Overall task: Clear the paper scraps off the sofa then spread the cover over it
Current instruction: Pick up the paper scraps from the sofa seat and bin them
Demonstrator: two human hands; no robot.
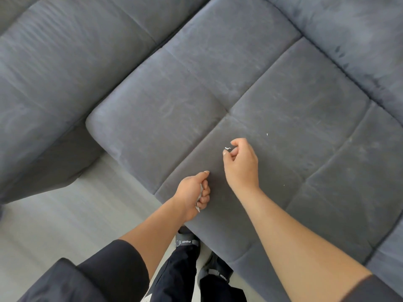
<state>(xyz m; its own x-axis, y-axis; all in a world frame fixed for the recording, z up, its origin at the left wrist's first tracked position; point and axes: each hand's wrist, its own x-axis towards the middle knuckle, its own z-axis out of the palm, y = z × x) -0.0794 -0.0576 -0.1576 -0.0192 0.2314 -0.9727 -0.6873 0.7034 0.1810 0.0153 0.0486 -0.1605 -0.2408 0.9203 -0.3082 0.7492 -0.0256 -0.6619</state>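
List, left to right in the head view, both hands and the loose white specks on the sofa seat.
left hand, gripping paper scraps → right hand, pinching a small scrap → upper white speck → lower white speck, both specks lying on the sofa.

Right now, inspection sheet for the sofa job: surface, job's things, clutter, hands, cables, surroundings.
Surface: grey sofa, quilted seat panels with faint rub marks.
Job's things: small scrap at the right fingertips; bunched scraps in the left fist; white fleck and second fleck lie on the seat; cover not in view.
Clutter: nothing seen.
Hands: left hand curled round the bunched scraps; right hand pinches the small scrap just above the seat.
Cables: nothing seen.
Surroundings: pale floor; the person's dark shoes at the sofa's front edge.
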